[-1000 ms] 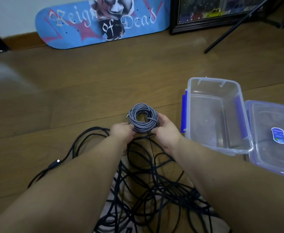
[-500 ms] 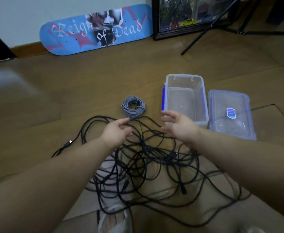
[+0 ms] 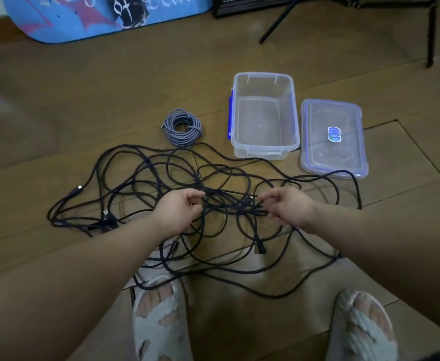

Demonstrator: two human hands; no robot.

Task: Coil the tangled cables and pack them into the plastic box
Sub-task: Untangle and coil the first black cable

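Note:
A tangle of black cables sprawls over the wooden floor in front of me. My left hand pinches a black strand at the knot's middle, fingers curled. My right hand curls its fingers on strands just right of it, close to a small plug. A coiled grey cable lies on the floor beyond the tangle, apart from both hands. The clear plastic box with blue side clips stands to the right of the coil, nothing inside. Its lid lies flat to the right of the box.
A blue skateboard deck leans on the far wall, beside a dark picture frame. Black tripod legs reach the floor at the back right. My feet in pale slippers stand near the bottom edge, with cable loops over the left one.
Both hands let go of the grey coil, left it on the floor, and drew back to the black tangle, where they now grip strands. The view has pulled back and tilted down.

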